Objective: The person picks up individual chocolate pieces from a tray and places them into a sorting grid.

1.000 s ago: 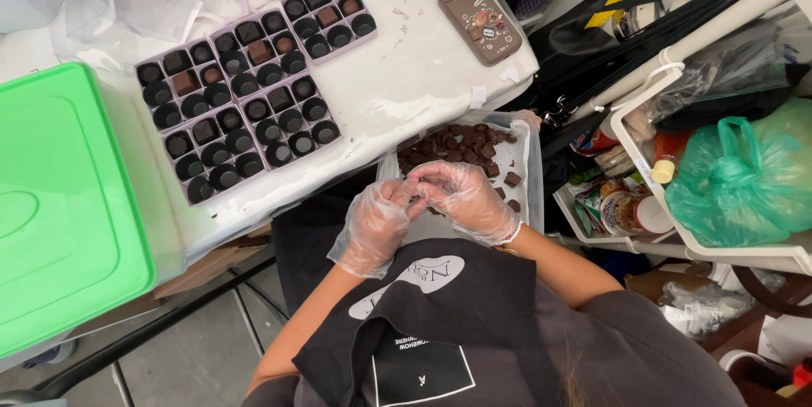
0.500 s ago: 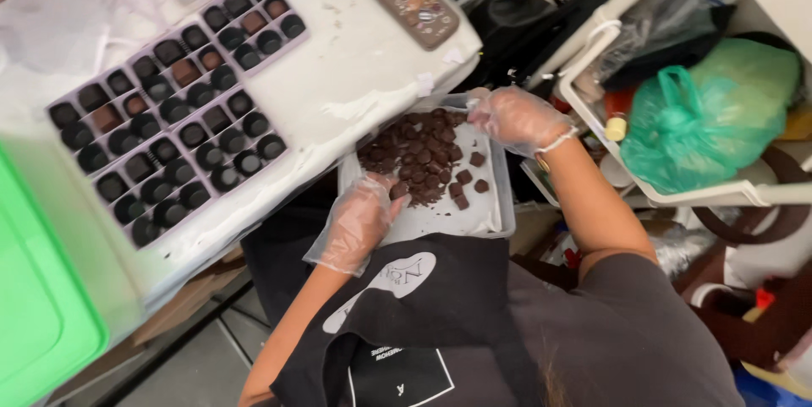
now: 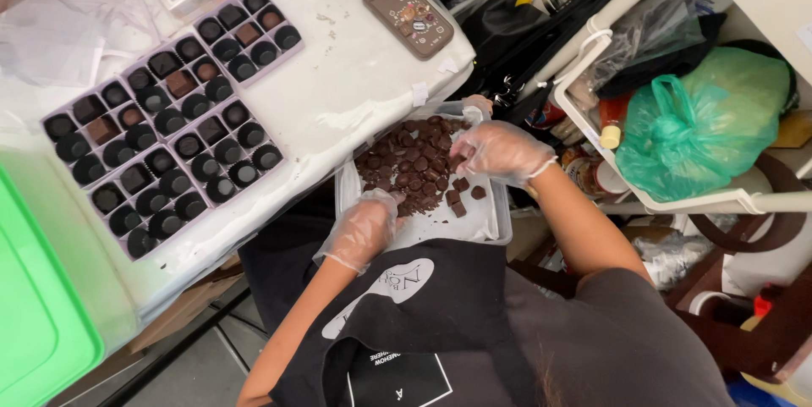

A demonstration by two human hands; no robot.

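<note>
I'm steadying the clear tray (image 3: pixel 495 225) with my left hand (image 3: pixel 365 229), fingers curled on its edge. My right hand (image 3: pixel 499 151) fingers are spreading over the chocolates (image 3: pixel 410 166); it's overhanging the surface (image 3: pixel 355 77), so leaning could tip it

Bright, even daylight on my white table (image 3: pixel 355 77); faint glare there. Soft shadows below table edge. Focus sharp, corners slightly stretched.

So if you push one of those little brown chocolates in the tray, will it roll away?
Probably not. The chocolates look blocky and flat-sided, so one would likely slide across the clear tray rather than roll. They seem small and light, easy for the gloved right hand to pinch. A few lie loose, so they likely scatter if bumped.
</note>
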